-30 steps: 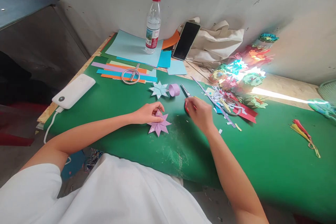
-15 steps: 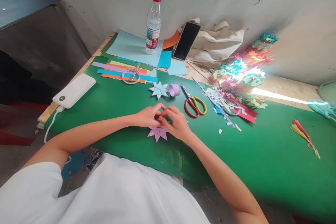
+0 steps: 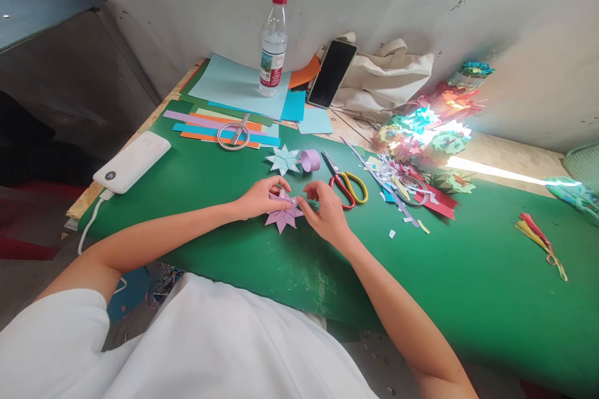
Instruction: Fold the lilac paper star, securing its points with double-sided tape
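A folded purple paper star (image 3: pixel 284 219) with several points is held above the green mat, between my hands. My left hand (image 3: pixel 262 199) grips its left side, with the thumb laid across the top. My right hand (image 3: pixel 326 213) pinches at the star's right edge with thumb and forefinger. Just beyond them lie a pale blue paper star (image 3: pixel 283 159) and a purple paper ring (image 3: pixel 311 161). Close to my right hand rest scissors (image 3: pixel 349 187) with one red and one yellow handle, the red loop partly behind my fingers.
Coloured paper strips (image 3: pixel 206 124) lie under a roll of tape (image 3: pixel 233 136). A water bottle (image 3: pixel 273 50) stands on paper sheets near a phone (image 3: pixel 332 73). Paper scraps (image 3: pixel 393 171) and paper flowers (image 3: pixel 421 131) sit right, a tassel (image 3: pixel 543 243) farther right. A power bank (image 3: pixel 132 162) lies left.
My hands have moved apart, the right one shifting rightward to the star's edge. The purple star is higher on the mat and more of it shows.
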`<control>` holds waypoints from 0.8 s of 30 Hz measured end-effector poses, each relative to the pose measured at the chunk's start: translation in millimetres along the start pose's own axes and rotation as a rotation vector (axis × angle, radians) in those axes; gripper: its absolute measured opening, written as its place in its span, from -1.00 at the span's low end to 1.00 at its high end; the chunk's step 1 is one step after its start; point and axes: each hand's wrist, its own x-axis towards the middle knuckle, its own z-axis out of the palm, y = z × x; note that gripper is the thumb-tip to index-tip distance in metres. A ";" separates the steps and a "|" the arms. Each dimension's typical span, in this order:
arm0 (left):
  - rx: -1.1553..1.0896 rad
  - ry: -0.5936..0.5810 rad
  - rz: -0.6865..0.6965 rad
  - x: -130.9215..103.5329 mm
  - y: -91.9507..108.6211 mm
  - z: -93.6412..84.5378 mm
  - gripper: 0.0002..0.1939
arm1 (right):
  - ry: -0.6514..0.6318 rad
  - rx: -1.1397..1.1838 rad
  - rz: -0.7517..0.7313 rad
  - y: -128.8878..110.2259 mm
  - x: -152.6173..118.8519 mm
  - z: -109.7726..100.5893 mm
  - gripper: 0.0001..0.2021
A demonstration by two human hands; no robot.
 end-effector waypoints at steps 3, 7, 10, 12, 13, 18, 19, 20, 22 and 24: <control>-0.010 0.005 -0.001 0.1 0.7 0.2 -0.59 | -0.022 -0.097 -0.076 0.9 0.6 -3.9 -0.91; 0.000 -0.009 0.005 0.2 0.2 -0.5 -0.60 | -0.115 -0.163 -0.188 0.0 1.5 -7.5 -0.82; 0.021 -0.030 0.014 0.0 -0.1 -1.2 -0.62 | -0.152 -0.178 -0.225 -0.4 1.0 -5.3 -0.77; 0.040 -0.047 0.024 -0.2 0.4 -1.7 -0.64 | -0.177 -0.170 -0.241 -0.5 0.2 -3.2 -0.75; 0.049 -0.056 0.031 -0.3 0.7 -2.0 -0.66 | -0.188 -0.162 -0.246 -0.5 -0.3 -2.2 -0.75; 0.063 -0.090 0.049 -1.1 2.4 -3.1 -0.67 | -0.218 -0.108 -0.240 -0.2 -1.7 0.0 -0.74; 0.060 -0.095 0.050 -1.2 2.6 -3.2 -0.67 | -0.221 -0.094 -0.235 0.2 -1.7 0.2 -0.74; 0.058 -0.099 0.051 -1.3 2.8 -3.3 -0.66 | -0.224 -0.081 -0.229 0.6 -1.7 0.5 -0.74; 0.054 -0.104 0.051 -1.5 3.2 -3.3 -0.66 | -0.230 -0.051 -0.215 1.6 -1.5 0.9 -0.73; 0.053 -0.106 0.047 -1.8 3.7 -3.3 -0.66 | -0.236 -0.021 -0.202 2.6 -1.2 1.2 -0.73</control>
